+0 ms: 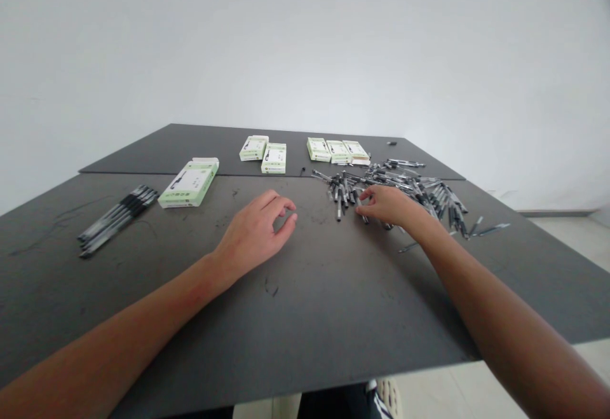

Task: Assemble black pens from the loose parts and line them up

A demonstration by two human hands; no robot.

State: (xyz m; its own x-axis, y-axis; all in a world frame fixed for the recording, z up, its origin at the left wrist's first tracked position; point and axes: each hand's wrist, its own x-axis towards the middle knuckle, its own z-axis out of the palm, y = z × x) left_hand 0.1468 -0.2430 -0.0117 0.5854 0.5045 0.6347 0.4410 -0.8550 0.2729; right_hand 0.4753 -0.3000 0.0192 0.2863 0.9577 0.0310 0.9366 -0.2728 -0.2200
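Table (324, 323): a dark top; everything I work with lies on it.
Pen pile (393, 175): right of centre, loose and crisscrossed; I judge its near edge the best place to draw from, since fewer neighbours drag along.
Left hand (257, 231): released, fingers curved, thumb apart, holding nothing; I would have it ready to receive.
Right hand (384, 206): at the pile's near edge; I cannot tell whether it grips.
Pen bundle (121, 217): far left, pens roughly parallel; a good alignment pattern, I think.
Near box (190, 182): flat, just beyond the bundle.
Far boxes (274, 158): five, toward the back.
Fingertip pen (365, 220): at my right fingertips; I would pinch mid-barrel and lift cleanly.
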